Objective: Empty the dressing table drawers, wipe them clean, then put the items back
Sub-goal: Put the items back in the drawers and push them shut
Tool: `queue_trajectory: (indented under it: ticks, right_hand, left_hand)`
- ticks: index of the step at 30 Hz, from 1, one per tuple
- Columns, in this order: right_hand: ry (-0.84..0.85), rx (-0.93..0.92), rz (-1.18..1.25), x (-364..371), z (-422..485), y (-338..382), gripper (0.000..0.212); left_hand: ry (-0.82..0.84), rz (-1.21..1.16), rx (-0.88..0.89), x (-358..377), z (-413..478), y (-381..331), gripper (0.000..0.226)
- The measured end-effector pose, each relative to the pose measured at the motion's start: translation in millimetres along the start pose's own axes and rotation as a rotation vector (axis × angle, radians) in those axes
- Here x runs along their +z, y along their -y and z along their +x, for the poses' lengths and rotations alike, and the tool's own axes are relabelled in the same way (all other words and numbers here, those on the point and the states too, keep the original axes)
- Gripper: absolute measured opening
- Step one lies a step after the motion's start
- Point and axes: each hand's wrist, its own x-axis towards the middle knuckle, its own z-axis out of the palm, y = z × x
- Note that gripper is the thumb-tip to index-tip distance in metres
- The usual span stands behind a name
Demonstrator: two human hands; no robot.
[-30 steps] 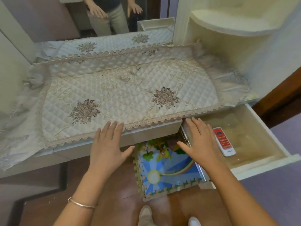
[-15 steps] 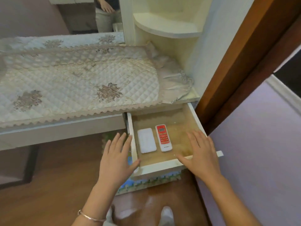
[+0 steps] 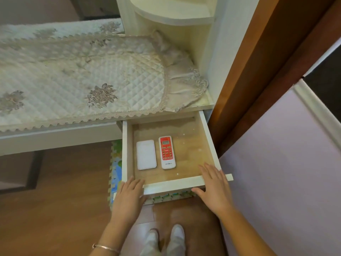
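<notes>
A white drawer (image 3: 173,185) stands pulled out from the right end of the dressing table (image 3: 60,135). On its wooden bottom lie a flat white rectangular device (image 3: 146,154) and, right beside it, a red-and-white remote control (image 3: 167,152). My left hand (image 3: 129,196) rests flat over the drawer's front left corner, fingers spread. My right hand (image 3: 215,187) lies on the front right corner with fingers apart and the thumb under the front panel. Neither hand holds an item.
A quilted cream cloth with lace trim (image 3: 83,80) covers the table top. A curved corner shelf (image 3: 173,13) rises at the back right. A colourful foam mat (image 3: 115,174) lies on the wooden floor under the drawer. A brown door frame (image 3: 258,80) and lilac wall stand right.
The view has swung right and down onto the open drawer. Both hands came from the table edge to the drawer's front corners, and the white device came into sight beside the remote.
</notes>
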Motion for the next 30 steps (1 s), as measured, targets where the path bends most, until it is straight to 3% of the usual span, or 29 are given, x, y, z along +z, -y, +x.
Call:
queue_trajectory:
  ticks: [3,11,18,26,30]
  right_hand:
    - [0.035,0.018,0.016,2.2,8.5,-4.4,0.073]
    - [-0.036,-0.01,-0.05,-8.4,41.3,2.5,0.085]
    - [-0.091,0.018,-0.114,-24.5,106.4,18.2,0.094]
    - [-0.217,0.009,-0.218,-39.2,192.8,32.4,0.126]
    - [-0.233,0.011,-0.236,-46.2,222.9,37.3,0.122]
  left_hand:
    - [-0.015,-0.052,-0.02,4.1,1.4,3.9,0.043]
    - [-0.148,-0.084,-0.041,-12.7,30.3,1.3,0.079]
    - [-0.157,-0.027,-0.031,-26.7,98.7,17.1,0.093]
    - [-0.244,0.012,0.005,-46.1,184.6,36.4,0.108]
    - [-0.27,0.026,0.021,-48.4,215.0,46.3,0.106]
